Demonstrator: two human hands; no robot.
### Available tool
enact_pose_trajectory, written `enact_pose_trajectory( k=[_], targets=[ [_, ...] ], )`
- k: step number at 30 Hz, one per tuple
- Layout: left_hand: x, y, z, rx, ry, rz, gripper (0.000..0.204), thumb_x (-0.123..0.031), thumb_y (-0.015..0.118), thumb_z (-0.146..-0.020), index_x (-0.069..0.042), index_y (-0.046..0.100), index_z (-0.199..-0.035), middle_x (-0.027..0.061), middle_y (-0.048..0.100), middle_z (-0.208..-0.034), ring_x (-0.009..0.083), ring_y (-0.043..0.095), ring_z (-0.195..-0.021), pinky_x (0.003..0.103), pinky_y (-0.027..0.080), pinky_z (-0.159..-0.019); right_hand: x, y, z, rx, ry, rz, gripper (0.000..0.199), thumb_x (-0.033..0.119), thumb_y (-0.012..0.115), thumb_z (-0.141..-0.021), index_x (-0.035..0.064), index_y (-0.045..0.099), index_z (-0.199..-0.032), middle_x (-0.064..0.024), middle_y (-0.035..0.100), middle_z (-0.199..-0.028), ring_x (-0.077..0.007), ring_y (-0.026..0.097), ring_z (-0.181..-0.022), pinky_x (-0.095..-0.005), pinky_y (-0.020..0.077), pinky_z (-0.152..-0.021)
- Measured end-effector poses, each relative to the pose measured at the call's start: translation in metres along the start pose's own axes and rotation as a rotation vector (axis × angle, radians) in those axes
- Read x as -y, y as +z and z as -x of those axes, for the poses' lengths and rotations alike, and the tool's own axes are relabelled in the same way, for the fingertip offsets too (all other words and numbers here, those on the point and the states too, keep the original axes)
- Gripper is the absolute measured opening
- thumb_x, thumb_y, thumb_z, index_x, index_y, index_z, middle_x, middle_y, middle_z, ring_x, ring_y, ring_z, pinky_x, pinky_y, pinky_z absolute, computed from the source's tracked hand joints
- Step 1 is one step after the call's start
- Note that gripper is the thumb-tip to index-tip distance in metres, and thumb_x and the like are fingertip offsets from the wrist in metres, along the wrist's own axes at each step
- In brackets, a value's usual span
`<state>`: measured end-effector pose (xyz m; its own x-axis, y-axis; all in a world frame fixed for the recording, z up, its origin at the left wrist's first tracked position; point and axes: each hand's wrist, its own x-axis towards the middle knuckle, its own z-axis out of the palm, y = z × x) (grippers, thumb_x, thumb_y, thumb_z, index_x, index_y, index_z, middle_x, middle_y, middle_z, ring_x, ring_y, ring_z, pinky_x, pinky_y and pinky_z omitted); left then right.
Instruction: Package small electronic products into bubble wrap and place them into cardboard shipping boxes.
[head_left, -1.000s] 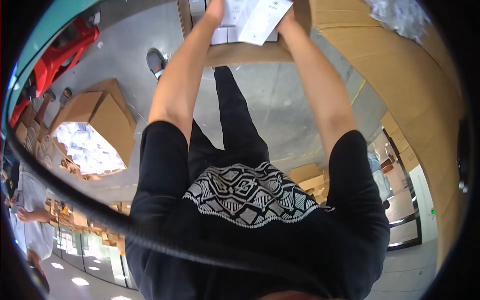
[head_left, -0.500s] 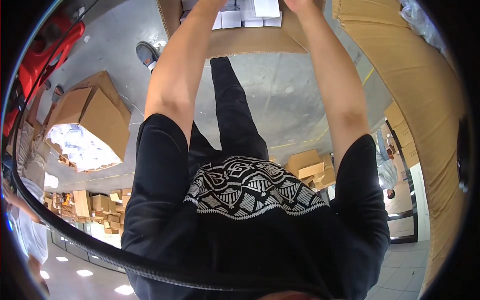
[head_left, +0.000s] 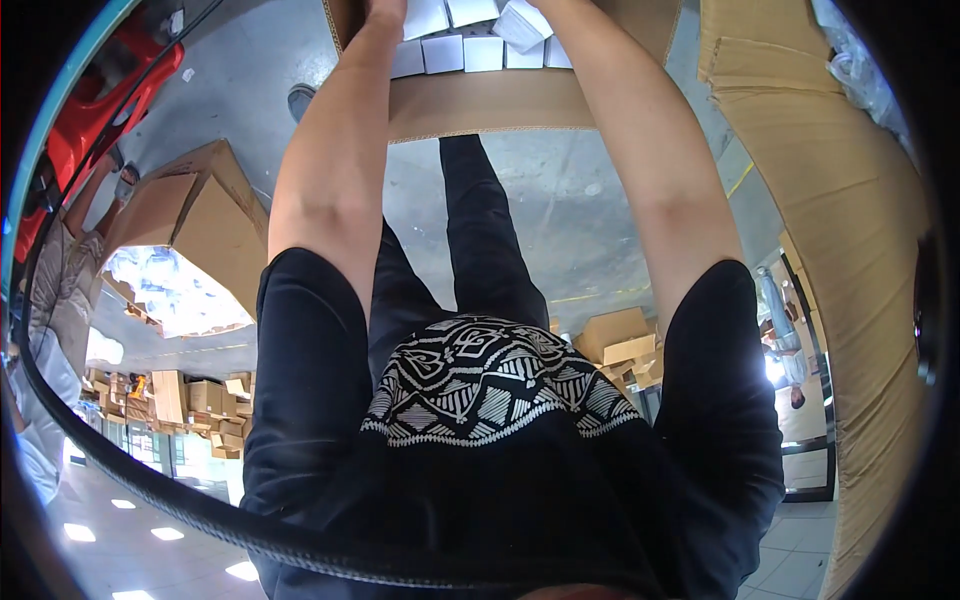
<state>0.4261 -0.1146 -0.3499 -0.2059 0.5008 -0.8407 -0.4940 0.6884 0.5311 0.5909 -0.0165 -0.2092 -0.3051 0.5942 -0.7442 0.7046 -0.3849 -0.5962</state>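
Both my arms reach up into an open cardboard box [head_left: 490, 103] at the top edge of the view. Several small white boxes [head_left: 443, 54] stand in rows inside it. My left hand [head_left: 386, 8] is at the box's left side, beside the white boxes, with its fingers cut off by the frame. Just the base of my right hand [head_left: 552, 6] shows, also cut off at the top. Close against it, a white box [head_left: 522, 26] sits tilted over the row; whether my fingers grip it is hidden.
A large cardboard carton [head_left: 215, 225] with clear plastic-wrapped contents stands on the floor at left, near a red plastic chair [head_left: 95, 110] and another person [head_left: 60, 290]. Tall brown cardboard [head_left: 800, 200] lines the right side. Stacked cartons [head_left: 205, 400] appear farther off. A black cable [head_left: 150, 490] crosses the lower left.
More of the white boxes' rows now shows. My left forearm has shifted left within the box opening. The white box by my right hand now sits tilted, where before it looked straighter.
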Motion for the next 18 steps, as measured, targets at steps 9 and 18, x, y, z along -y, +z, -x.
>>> enact_pose_trajectory(
  k=[9,18],
  targets=[
    [0.034,-0.001,-0.039,-0.305,0.237,-0.908,0.079,-0.050,0.055,-0.094,0.000,0.029,-0.150,0.0279,0.035,-0.151,0.0445,0.034,-0.139,0.045,0.028,-0.115,-0.031,0.016,-0.033,0.116,0.313,0.184,0.063,0.049,0.055,-0.094,-0.0073,0.059,-0.123,-0.0265,0.064,-0.117,-0.0373,0.067,-0.102,-0.0419,0.0524,-0.090],
    [0.012,0.107,0.047,0.043,0.261,-0.746,0.066,-0.041,0.054,-0.096,-0.012,0.030,-0.151,0.0299,0.062,-0.121,0.0460,0.057,-0.116,0.047,0.046,-0.098,-0.105,-0.062,0.035,-0.228,0.253,0.440,0.052,0.047,0.052,-0.095,0.0003,0.064,-0.117,-0.0261,0.065,-0.116,-0.0411,0.067,-0.096,-0.0454,0.0526,-0.084]
  ],
)
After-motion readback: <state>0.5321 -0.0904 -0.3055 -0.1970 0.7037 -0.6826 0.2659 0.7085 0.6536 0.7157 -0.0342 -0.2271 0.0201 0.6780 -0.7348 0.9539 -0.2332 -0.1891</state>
